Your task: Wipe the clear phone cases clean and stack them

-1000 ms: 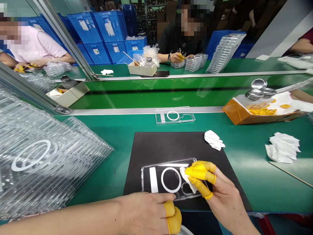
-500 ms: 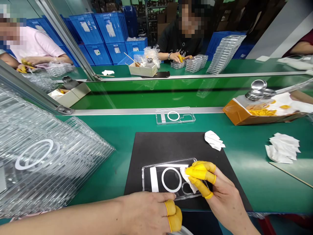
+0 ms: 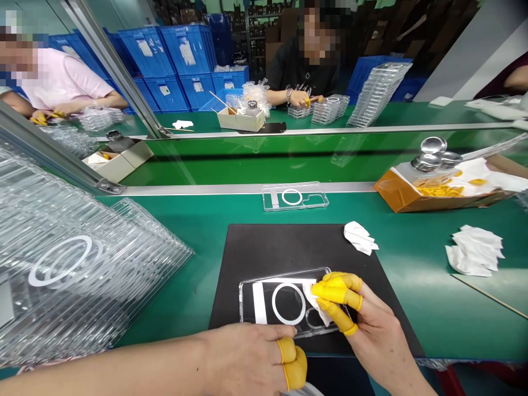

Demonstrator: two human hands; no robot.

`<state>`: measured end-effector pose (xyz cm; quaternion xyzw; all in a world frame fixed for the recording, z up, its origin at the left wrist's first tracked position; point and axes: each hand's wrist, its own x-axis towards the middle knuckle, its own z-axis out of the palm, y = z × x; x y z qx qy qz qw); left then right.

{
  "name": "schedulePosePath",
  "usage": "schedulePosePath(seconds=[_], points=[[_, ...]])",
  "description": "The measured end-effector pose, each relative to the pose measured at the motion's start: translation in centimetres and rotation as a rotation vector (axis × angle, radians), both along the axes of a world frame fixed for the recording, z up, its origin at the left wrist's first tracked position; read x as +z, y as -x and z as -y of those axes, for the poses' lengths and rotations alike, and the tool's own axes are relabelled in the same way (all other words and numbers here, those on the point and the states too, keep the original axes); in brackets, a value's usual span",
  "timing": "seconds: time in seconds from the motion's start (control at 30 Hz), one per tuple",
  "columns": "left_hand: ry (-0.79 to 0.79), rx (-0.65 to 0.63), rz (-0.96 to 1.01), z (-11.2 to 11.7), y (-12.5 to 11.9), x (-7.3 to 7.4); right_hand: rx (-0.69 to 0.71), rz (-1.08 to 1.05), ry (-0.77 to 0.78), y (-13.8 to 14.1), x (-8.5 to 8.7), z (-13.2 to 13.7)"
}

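A clear phone case (image 3: 267, 278) with a white ring and a white strip lies on a black mat (image 3: 284, 242). My left hand (image 3: 251, 357) is closed at the case's near edge, one finger along it and the others, in yellow finger cots, curled below. Pinched in my right hand (image 3: 363, 313), which also wears yellow finger cots, is a folded white wipe (image 3: 310, 294). It presses on the right part of the case, beside the ring, and partly hides the camera cutout. A crumpled white wipe (image 3: 360, 237) sits at the mat's far right corner.
Stacked clear cases (image 3: 82, 264) fill the left side. Another clear case (image 3: 295, 198) lies by the glass partition's rail. An orange-brown box (image 3: 398, 192) with finger cots and metal-topped bottles, more wipes (image 3: 474, 250) and a thin stick (image 3: 490, 296) are right. Co-workers sit beyond the glass.
The view has shifted very slightly. Both my hands, the wipe and the phone case keep almost the same places. Across the glass, a co-worker's hands have moved a little.
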<state>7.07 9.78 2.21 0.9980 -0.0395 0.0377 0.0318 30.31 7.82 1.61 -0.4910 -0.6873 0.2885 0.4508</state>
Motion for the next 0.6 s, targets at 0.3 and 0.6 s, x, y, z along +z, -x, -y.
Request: schedulePosePath(seconds=[0.3, 0.6], points=[[-0.030, 0.417, 0.467, 1.6, 1.8, 0.9, 0.149, 0.151, -0.022, -0.9, 1.3, -0.3], [0.064, 0.705, 0.569, 3.1, 2.0, -1.9, 0.654, 0.727, -0.062, 1.9, 3.9, -4.6]])
